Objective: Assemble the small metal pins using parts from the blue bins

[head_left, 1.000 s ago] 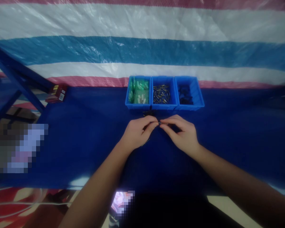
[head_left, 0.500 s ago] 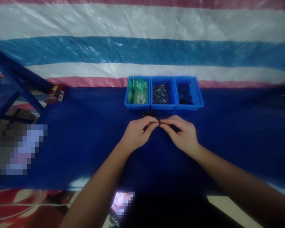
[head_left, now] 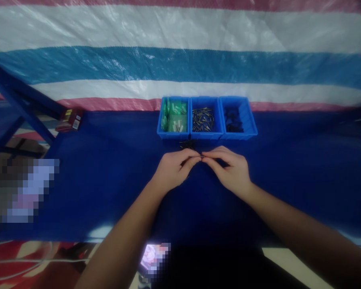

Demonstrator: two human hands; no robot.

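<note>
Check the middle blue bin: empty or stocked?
Stocked: many thin, metallic-looking pieces lie jumbled inside the middle blue bin.

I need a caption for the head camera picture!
Left hand and right hand pinch a slim piece near three blue bins.

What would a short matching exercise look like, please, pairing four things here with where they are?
Things:
1. slim piece
2. green packets
3. heap of thin metal pieces
4. red box

Places:
A. in the middle bin
B. toward the left end of the table
C. at the fingertips of the left hand and right hand
D. in the left bin

Pairs: 1-C, 2-D, 3-A, 4-B
</note>
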